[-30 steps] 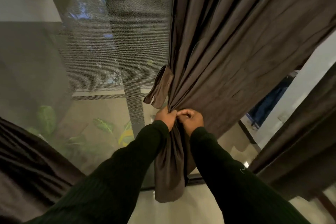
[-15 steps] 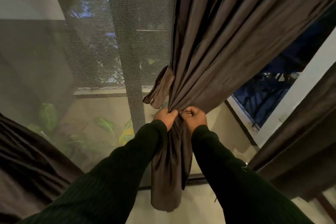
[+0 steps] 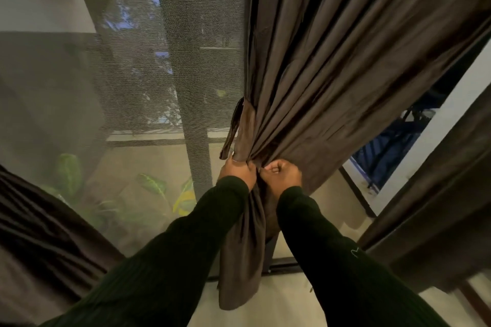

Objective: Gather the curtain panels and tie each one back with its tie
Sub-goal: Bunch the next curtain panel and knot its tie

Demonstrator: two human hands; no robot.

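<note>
Here the left hand grips the gathered waist of the dark brown curtain panel, fingers curled round the bunched cloth, while the right hand is fisted just beside it, knuckles up, apparently pinching the same bunch or a strand of the tie; which of the two I cannot tell. The two hands nearly touch. The fabric tie rises as a short strap directly above the left hand, its long axis running up along the panel's left edge, so the left hand is the nearer one to it. The panel fans upward and to the right from the hands and hangs in a loose tail below them, between the sleeves. Behind lies a mesh screen. Any knot or loop is hidden by the fingers and folds.
</note>
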